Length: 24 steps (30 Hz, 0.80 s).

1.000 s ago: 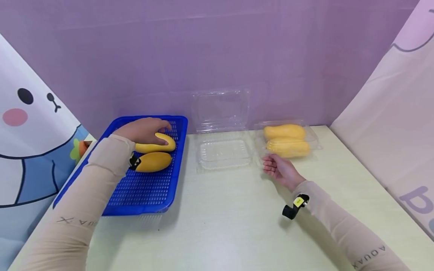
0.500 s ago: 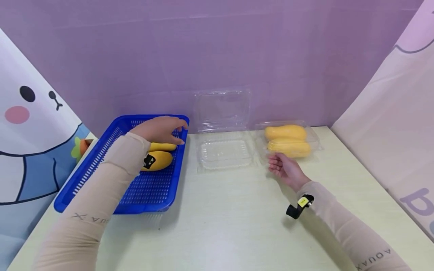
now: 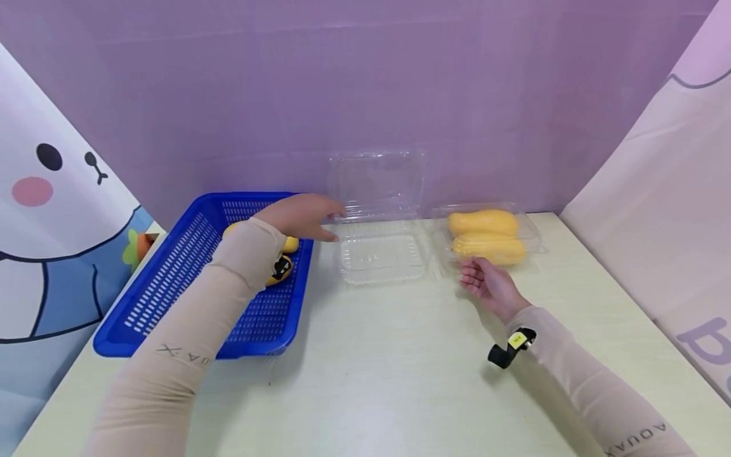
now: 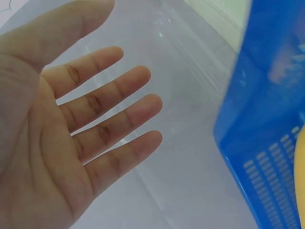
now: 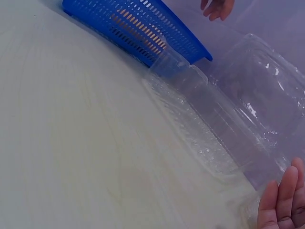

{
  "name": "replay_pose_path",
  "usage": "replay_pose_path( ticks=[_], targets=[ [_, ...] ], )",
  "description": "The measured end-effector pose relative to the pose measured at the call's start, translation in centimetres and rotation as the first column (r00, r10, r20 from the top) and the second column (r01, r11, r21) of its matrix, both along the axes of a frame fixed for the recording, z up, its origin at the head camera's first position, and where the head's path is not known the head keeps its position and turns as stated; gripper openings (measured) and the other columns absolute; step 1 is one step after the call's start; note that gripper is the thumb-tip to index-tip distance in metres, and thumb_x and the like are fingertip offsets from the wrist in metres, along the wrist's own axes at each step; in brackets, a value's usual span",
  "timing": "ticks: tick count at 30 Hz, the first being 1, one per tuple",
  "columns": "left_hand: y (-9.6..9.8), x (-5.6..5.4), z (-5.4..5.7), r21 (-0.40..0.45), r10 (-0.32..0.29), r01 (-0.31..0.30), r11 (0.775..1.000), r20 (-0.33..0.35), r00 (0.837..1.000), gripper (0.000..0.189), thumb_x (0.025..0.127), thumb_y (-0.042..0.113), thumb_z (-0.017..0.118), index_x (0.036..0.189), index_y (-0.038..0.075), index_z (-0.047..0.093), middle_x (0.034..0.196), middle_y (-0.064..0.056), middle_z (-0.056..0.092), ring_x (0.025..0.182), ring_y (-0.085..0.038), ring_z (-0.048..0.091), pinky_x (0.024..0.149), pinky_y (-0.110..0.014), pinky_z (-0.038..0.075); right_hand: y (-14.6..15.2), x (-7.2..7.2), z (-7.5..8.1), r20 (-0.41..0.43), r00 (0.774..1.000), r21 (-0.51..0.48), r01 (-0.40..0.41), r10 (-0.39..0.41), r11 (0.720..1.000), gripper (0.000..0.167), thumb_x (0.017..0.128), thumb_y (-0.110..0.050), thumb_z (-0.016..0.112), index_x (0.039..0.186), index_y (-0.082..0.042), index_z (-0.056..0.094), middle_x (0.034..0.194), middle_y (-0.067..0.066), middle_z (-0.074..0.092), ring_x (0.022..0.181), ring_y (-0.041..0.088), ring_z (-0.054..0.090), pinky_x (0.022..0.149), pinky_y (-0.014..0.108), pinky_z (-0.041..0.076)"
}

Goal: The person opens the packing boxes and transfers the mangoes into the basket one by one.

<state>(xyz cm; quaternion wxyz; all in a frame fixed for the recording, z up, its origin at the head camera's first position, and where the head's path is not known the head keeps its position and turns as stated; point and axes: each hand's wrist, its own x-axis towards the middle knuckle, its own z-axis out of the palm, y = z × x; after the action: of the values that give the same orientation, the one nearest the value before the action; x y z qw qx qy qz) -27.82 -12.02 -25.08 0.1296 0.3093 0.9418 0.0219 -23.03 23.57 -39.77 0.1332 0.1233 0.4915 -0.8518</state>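
Note:
My left hand (image 3: 305, 217), fingers spread and holding nothing, reaches past the right rim of a blue basket (image 3: 294, 317). Its fingertips are at the left edge of an open clear plastic clamshell box (image 3: 379, 257), whose lid stands up against the wall. In the left wrist view the palm of the hand (image 4: 52, 124) shows bare. My sleeve partly covers the yellow squash-like pieces (image 3: 291, 244) in the basket. On the right, my right hand (image 3: 491, 289) rests loosely curled at the near side of another clear box (image 3: 531, 238) with two long yellow squashes (image 3: 488, 247).
A pale table (image 3: 365, 355) carries the basket and both boxes. Behind them rises a purple cloth wall (image 3: 365, 82). Printed cloths close off the left (image 3: 68, 266) and right (image 3: 662, 209) sides.
My left hand has moved right, from over the yellow pieces in the basket to the open box's left edge, carrying nothing. My right hand stays by the filled box with little change.

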Motion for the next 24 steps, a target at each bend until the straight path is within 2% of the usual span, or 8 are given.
replay_pose_path(
  ticks=[5,15,24],
  targets=[
    [1.6,0.3,0.4,0.007,-0.046,0.046,0.999,0.001,0.999,0.054,0.09,0.033,0.064,0.137,0.013,0.046,0.13,-0.007,0.055,0.119,-0.024,0.051,0.101,-0.041,0.041,0.5,0.0,0.2,-0.002,1.0,-0.012,0.015,-0.015,1.0,0.037,0.102,-0.017,0.037,0.078,-0.007,0.064,0.071,0.0,0.062,0.064,0.009,0.059,0.068,0.022,0.053],
    [5.5,0.3,0.5,-0.008,-0.075,0.075,0.997,0.0,0.997,0.053,0.09,0.037,0.062,0.137,0.017,0.046,0.128,-0.003,0.055,0.117,-0.019,0.051,0.098,-0.037,0.043,1.5,0.0,-0.1,-0.02,1.0,-0.021,0.016,-0.016,1.0,0.037,0.102,-0.019,0.037,0.081,-0.006,0.065,0.072,0.0,0.063,0.065,0.01,0.06,0.07,0.022,0.054],
    [8.9,0.6,0.8,0.002,-0.145,0.145,0.989,-0.001,0.989,0.05,0.09,0.037,0.062,0.134,0.018,0.048,0.127,-0.001,0.055,0.115,-0.017,0.052,0.097,-0.036,0.043,2.4,0.3,-0.4,-0.042,0.999,-0.062,0.025,-0.027,0.998,0.039,0.102,-0.019,0.038,0.08,-0.006,0.067,0.071,0.001,0.063,0.064,0.011,0.06,0.067,0.022,0.054]
  ],
)
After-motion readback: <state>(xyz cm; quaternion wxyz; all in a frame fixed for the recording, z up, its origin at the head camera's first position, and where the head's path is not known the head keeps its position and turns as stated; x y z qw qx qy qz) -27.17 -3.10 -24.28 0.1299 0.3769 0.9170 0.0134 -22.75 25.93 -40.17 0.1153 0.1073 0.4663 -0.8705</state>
